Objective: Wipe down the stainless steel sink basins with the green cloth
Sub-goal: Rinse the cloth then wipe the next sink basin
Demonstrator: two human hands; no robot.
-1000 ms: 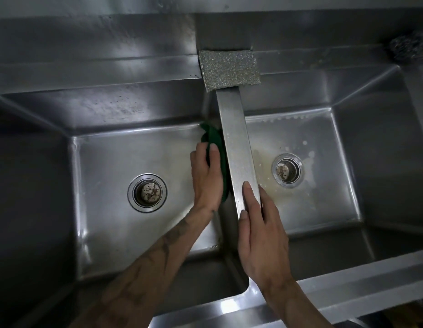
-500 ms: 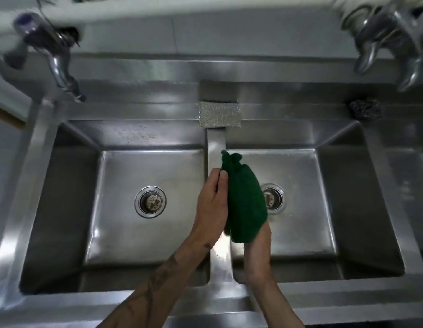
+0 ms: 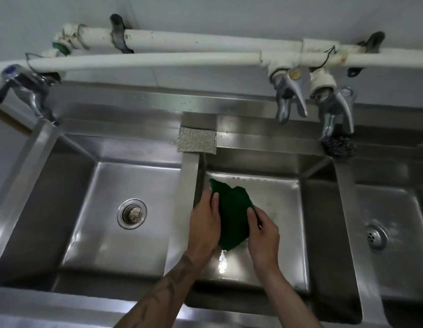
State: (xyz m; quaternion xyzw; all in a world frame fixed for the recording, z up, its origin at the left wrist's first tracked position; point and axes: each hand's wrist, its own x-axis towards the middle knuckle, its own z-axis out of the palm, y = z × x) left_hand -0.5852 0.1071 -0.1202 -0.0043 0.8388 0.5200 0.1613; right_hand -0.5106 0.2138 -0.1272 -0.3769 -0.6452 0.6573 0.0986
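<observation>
The dark green cloth (image 3: 233,215) is bunched between both hands above the middle basin (image 3: 286,209). My left hand (image 3: 204,224) grips its left edge, close to the steel divider (image 3: 185,200). My right hand (image 3: 262,230) grips its right side with the thumb on top. The cloth hides the middle basin's drain. To the left lies the left basin (image 3: 106,185) with its round drain (image 3: 131,213). Part of a third basin (image 3: 404,209) shows at the right, with a drain (image 3: 376,236).
A silver scouring pad (image 3: 197,143) lies on the back ledge at the head of the divider. A dark steel wool ball (image 3: 339,146) sits on the ledge under the right taps (image 3: 314,102). Another tap (image 3: 28,88) hangs at the far left. White pipes (image 3: 182,50) run along the wall.
My left hand lifted the cloth out of the left basin and over the divider. My right hand left the divider and took hold of the cloth. The view pulled back and up.
</observation>
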